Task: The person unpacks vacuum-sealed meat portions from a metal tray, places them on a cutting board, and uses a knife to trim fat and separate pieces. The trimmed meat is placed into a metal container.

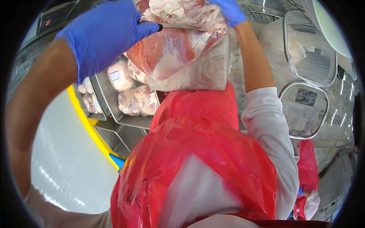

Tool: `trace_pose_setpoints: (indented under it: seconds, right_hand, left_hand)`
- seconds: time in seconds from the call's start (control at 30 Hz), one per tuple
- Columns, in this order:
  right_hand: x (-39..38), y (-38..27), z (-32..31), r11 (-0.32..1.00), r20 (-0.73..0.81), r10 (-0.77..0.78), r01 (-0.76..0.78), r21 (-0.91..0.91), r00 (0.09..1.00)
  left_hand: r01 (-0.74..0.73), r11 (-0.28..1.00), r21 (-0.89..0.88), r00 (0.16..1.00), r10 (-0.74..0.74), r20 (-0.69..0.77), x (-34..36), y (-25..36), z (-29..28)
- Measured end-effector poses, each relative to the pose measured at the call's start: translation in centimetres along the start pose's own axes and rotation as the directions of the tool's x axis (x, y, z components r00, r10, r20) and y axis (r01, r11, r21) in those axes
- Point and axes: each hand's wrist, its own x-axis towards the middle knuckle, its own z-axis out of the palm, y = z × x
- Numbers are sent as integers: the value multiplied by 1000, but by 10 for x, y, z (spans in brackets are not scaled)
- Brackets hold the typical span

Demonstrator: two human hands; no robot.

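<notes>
A large piece of raw meat (163, 53), red with white fat, lies at the top centre on a clear plastic-wrapped block (213, 72). My left hand (106, 34), in a blue glove, is closed round the dark handle of a knife (182, 27). The blade points right across the meat, its tip against the fatty part. In a blue glove too, my right hand (231, 11) grips the meat's far right side; the top edge of the view cuts off most of its fingers.
Left of the block, metal bins (131, 121) hold several wrapped pieces of meat (121, 76). A yellow rail (91, 131) curves beside them. On the right stand metal-framed racks (304, 110) and a clear plastic bag (272, 36). Another person's red apron (307, 163) shows at the lower right.
</notes>
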Motion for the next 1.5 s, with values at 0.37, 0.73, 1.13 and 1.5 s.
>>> trace_pose_setpoints:
  seconds: [0.37, 0.73, 1.13, 1.5]
  right_hand:
    - [55, 39, 0, 483, 472, -367, 598, -640, 802]
    - [43, 24, 3, 711, 414, -157, 394, -583, 896]
    - [-52, -7, 0, 792, 198, -76, 179, -584, 977]
    - [-84, 15, 4, 979, -76, 200, -196, 59, 977]
  left_hand:
    - [234, 960, -155, 911, -273, -309, -53, 12, 119]
    - [234, 928, -291, 818, -349, -457, -61, 9, 199]
    - [-55, 972, -228, 889, -56, -454, -148, -19, 117]
    - [-137, 985, 100, 913, 165, -374, -122, -8, 57]
